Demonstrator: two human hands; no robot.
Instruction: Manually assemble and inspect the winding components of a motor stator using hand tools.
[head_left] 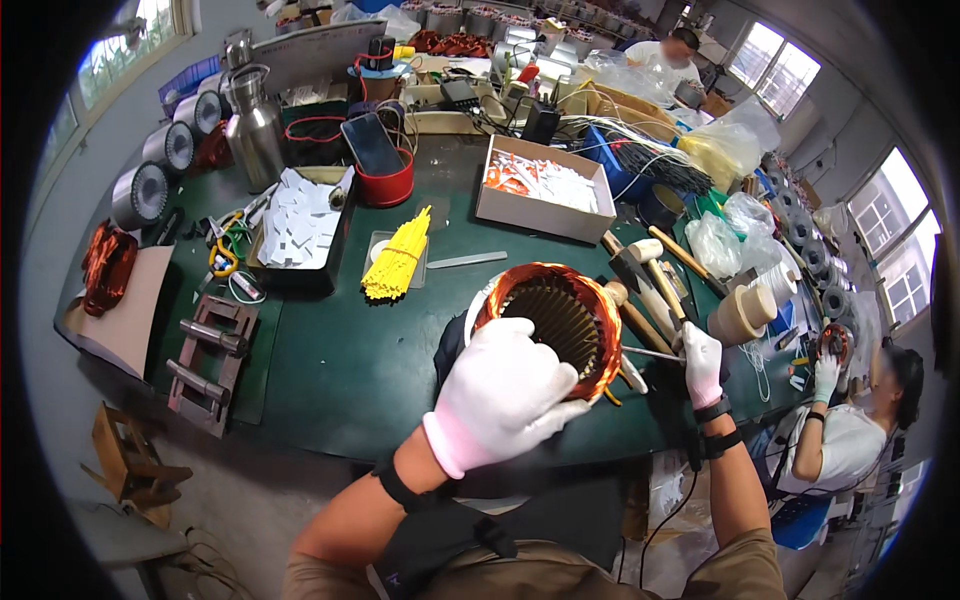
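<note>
A motor stator with copper windings around its rim and a slotted inner bore sits near the table's front edge. My left hand, in a white glove, is closed over its near left rim, fingers curled and the thumb pointing right. To the stator's right, my gloved right hand is closed around a thin metal rod. The rod's far end points left and reaches the stator's outer side. What lies under my left fingers is hidden.
Hammers lie right of the stator, beside tape rolls. Behind are a box of paper slips, yellow sleeves, a metal ruler and a red holder with a phone. A co-worker sits at right.
</note>
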